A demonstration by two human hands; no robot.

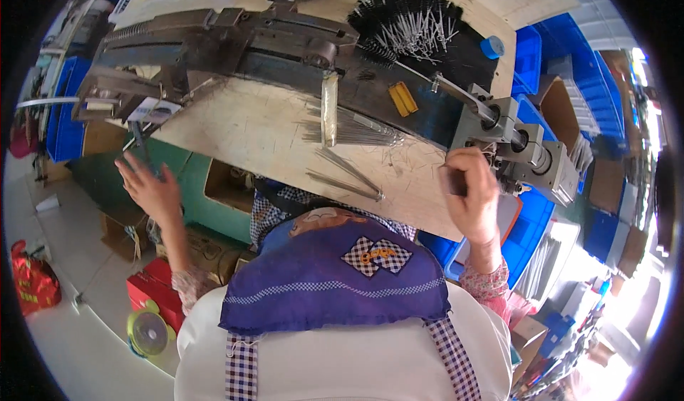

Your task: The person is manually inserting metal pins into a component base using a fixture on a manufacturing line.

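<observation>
My left hand (151, 191) is stretched out, fingers apart, beside a dark lever (140, 143) under the left end of a long metal machine (235, 41). Whether it touches the lever I cannot tell. On the right, my right hand (472, 194) is curled around something dark, just in front of a grey metal machine head (524, 144). A black wire brush (377, 50) extends on a thin stem toward that head's spindle. Behind it lies a heap of black brushes with twisted wire stems (420, 30). Thin straight wires (356, 129) lie on the wooden bench top (249, 123).
A yellow block (402, 99) and a blue tape roll (491, 47) sit near the brushes. Loose wires (345, 176) spread toward the bench's front edge. Blue bins (527, 226) stand at the right. On the floor at left are a red box (157, 294) and a green fan (148, 332).
</observation>
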